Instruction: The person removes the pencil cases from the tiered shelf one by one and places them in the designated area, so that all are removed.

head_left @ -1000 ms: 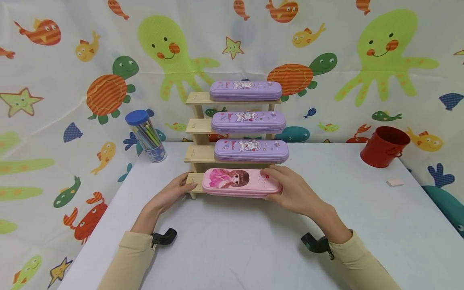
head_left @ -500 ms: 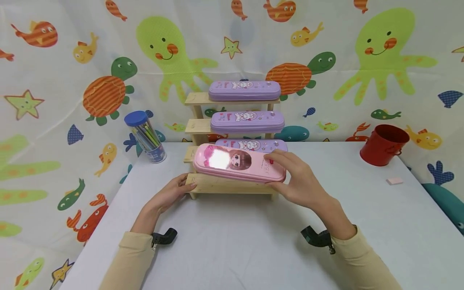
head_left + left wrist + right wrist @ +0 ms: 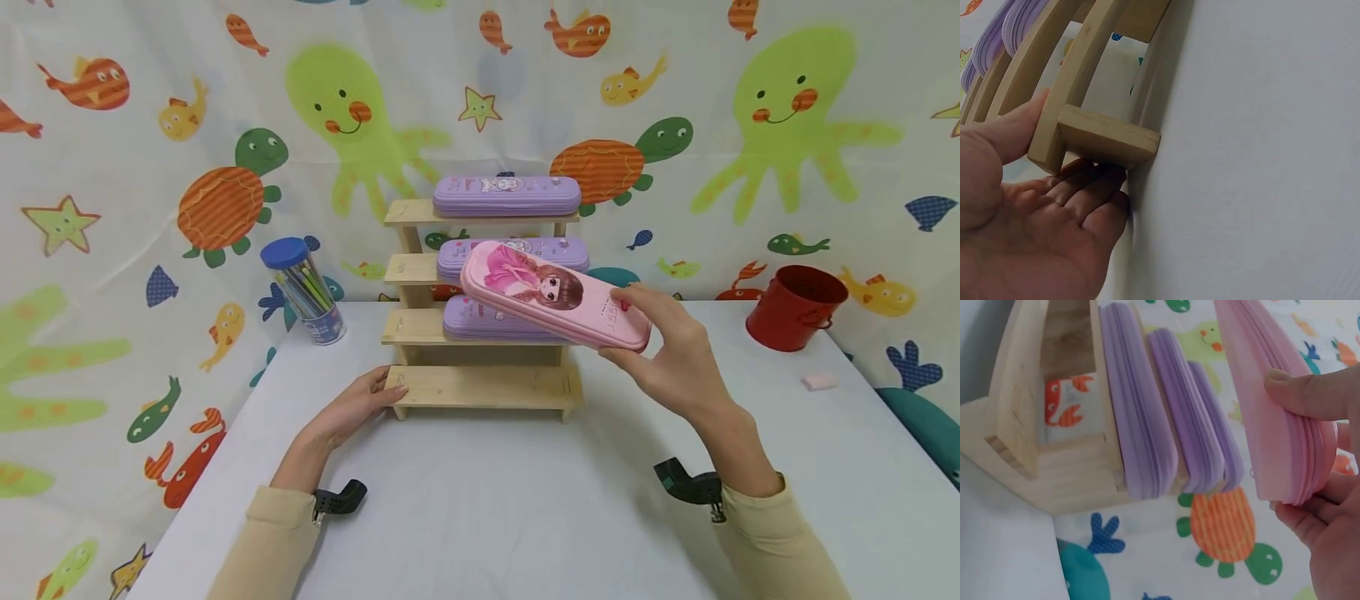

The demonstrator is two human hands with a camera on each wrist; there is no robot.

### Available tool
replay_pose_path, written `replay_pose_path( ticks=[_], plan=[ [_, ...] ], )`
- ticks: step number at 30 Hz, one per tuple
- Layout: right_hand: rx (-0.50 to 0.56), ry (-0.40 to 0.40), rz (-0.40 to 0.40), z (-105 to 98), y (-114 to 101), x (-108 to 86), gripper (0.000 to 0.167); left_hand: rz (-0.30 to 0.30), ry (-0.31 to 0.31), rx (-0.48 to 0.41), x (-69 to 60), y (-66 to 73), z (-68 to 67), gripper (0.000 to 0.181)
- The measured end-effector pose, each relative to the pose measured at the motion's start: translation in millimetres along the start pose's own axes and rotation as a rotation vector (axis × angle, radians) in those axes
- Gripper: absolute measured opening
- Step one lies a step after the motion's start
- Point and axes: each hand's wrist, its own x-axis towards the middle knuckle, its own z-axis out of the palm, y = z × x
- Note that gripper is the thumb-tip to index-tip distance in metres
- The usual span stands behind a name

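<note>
A pink pencil case (image 3: 555,292) with a doll picture is held up in the air, tilted, its right end gripped between the thumb and fingers of my right hand (image 3: 671,354). In the right wrist view the pink case's side and zip show, apart from the shelf. My left hand (image 3: 360,404) holds the left end of the wooden tiered rack (image 3: 483,386) at its bare lowest step; the left wrist view shows the thumb on top and fingers beneath. Purple pencil cases lie on the upper steps: a top one (image 3: 507,196), a middle one (image 3: 457,257) and a lower one (image 3: 487,321), the last two partly hidden.
A clear tub of coloured sticks with a blue lid (image 3: 303,290) stands at the left back. To the right are a red bucket (image 3: 795,308) and a small pale pink block (image 3: 819,382). A sea-animal patterned cloth hangs behind the white table (image 3: 480,508).
My right hand has lifted the pink pencil case off the lowest step, carrying it up and to the right with growing tilt. The left hand has stayed on the rack.
</note>
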Motion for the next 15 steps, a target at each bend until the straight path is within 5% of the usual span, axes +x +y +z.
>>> replay_pose_path(
  ticks=[7,15],
  plan=[
    [-0.022,0.102,0.053,-13,12,-0.4,0.075,-0.013,0.004,0.010,-1.9,-3.3,0.6,0.081],
    [-0.083,0.206,0.247,-26,25,-0.3,0.071,0.001,-0.006,0.028,1.0,-0.6,3.2,0.080]
  ],
)
